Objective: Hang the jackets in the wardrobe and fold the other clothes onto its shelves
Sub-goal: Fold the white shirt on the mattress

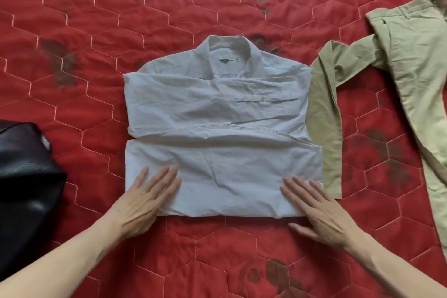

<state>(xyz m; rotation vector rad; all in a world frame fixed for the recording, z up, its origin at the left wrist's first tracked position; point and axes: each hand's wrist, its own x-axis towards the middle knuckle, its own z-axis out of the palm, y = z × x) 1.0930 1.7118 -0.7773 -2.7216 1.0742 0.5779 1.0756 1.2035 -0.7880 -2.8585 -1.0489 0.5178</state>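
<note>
Your left hand [142, 198] lies flat at about 7 o'clock from the centre of the view, fingers straight and released, pressing the near left corner of the pale grey-white folded cotton shirt [217, 133]. Your right hand [319, 210] lies flat at about 5 o'clock, fingers likewise straight and released, resting on the near right corner of the same shirt, with the thumb lying on the bedcover just below the shirt's near edge. Neither hand grasps anything; both bare forearms enter from the bottom corners.

The shirt sits at the centre of the view on the red quilted bedcover with hexagon stitching [96, 31]. Its sides are turned in, the lower part is folded up over the body, and a buttoned cuff lies across the chest. The collar points to 12 o'clock, with a small label visible inside it.

At 9 o'clock, against the left edge, lies a black glossy leather-like garment [26, 176], well apart from the shirt; whether it is a jacket cannot be told for certain. At 3 o'clock, khaki cotton trousers [416, 75] are spread over the bedcover, the waistband toward 1 o'clock. One khaki leg runs along the shirt's right edge, touching it and partly tucked beneath it.

Dark blotches mark the bedcover at 12 o'clock, 10 o'clock and 6 o'clock.
</note>
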